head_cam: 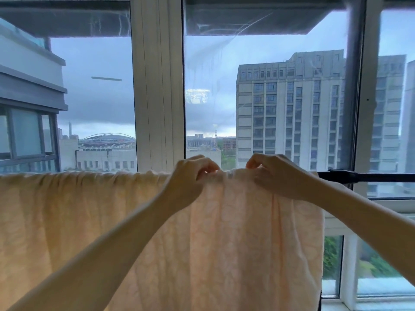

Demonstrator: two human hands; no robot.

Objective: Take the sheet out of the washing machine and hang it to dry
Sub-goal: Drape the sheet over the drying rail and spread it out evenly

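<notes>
A pale peach sheet (224, 243) with a faint leaf pattern hangs over a black horizontal drying rod (368, 176) in front of the window. It drapes from the left edge of the view to just past the middle, and its top edge is bunched in folds along the rod. My left hand (190, 176) pinches the sheet's top edge at the rod with curled fingers. My right hand (274, 173) pinches the same edge a short way to the right. The rod under the sheet is hidden.
Large windows with white frames (157, 86) stand right behind the rod, with tall buildings outside. The bare end of the rod runs to the right edge. A white window sill (370, 304) lies at the lower right.
</notes>
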